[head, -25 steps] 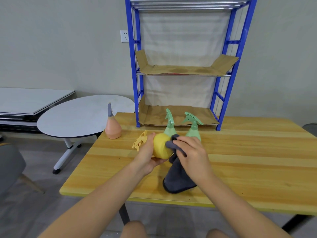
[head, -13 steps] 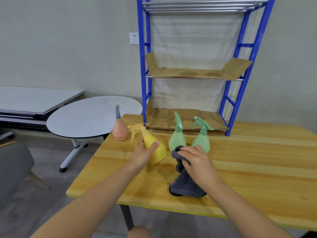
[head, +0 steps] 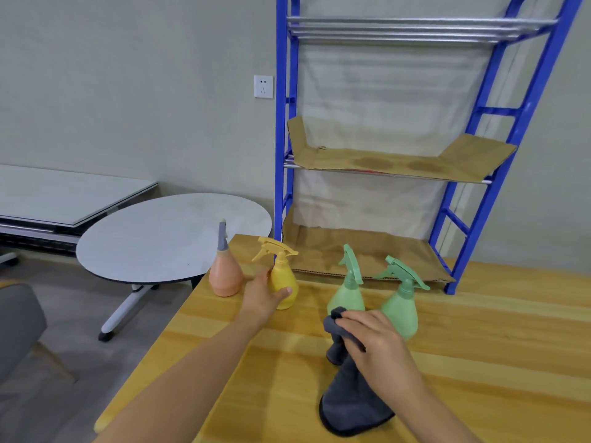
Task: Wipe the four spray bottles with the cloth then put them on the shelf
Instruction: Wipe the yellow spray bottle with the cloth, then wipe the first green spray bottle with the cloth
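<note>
Gripping yellow bottle [head: 283, 284] between left fingers [head: 281, 293], upright

Yellow spray bottle [head: 283, 284] with yellow trigger; peach bottle [head: 224, 276] with grey nozzle; two mint-green bottles [head: 347, 295] [head: 401, 310]; dark grey cloth [head: 351, 407]; honey-yellow striped wooden table [head: 479, 362]; bright blue shelf frame [head: 499, 148] lined with brown cardboard [head: 399, 161]; pale grey round table [head: 166, 238]; white wall socket [head: 263, 86].
</note>
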Tool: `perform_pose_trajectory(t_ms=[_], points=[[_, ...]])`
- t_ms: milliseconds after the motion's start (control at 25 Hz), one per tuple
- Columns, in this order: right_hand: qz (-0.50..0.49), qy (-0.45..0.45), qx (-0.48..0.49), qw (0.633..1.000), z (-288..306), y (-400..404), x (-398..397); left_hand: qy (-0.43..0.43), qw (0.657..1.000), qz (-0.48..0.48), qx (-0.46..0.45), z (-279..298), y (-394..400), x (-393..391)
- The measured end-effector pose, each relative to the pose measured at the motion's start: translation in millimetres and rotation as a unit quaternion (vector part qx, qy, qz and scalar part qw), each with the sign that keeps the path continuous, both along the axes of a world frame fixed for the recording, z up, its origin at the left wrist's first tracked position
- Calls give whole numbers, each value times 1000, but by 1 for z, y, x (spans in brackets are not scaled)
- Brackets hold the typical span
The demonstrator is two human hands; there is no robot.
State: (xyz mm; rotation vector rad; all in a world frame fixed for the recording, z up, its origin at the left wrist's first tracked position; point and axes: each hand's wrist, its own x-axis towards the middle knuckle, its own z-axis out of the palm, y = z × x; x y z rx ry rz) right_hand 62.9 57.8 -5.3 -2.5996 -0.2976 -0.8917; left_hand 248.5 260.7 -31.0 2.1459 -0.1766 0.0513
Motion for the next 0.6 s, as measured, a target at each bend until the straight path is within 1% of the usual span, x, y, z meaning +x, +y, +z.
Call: perform_pose_trajectory(t_ms=[80, 240, 320, 400, 440, 520, 560, 600], points=[[-2, -1, 7, 1000, -2, 0, 6, 0, 1000, 20, -2, 0, -3, 11], [-10, -3, 23, 1000, -2, -5, 10, 31, 999, 42, 8, -6, -5, 12], [-14, 0, 33, 999, 1, -8, 5, 9, 997, 79, 9, -12, -9, -3], [-20, 2, 36, 999, 5, -12, -2, -50, 994, 98, 7, -10, -16, -22], [-24, 9, 37, 999, 10, -15, -7, -91, 992, 82, 11, -1, -22, -32], [-26, 18, 49, 998, 15, -22, -17, -188, 981, 3, 40, 27, -39, -44], [-22, 27, 63, 997, 18, -26, -21, -242, 966, -59, 71, 43, -49, -47], [-20, 36, 70, 997, 20, -31, -26, -290, 940, -125, 125, 60, -61, -46]])
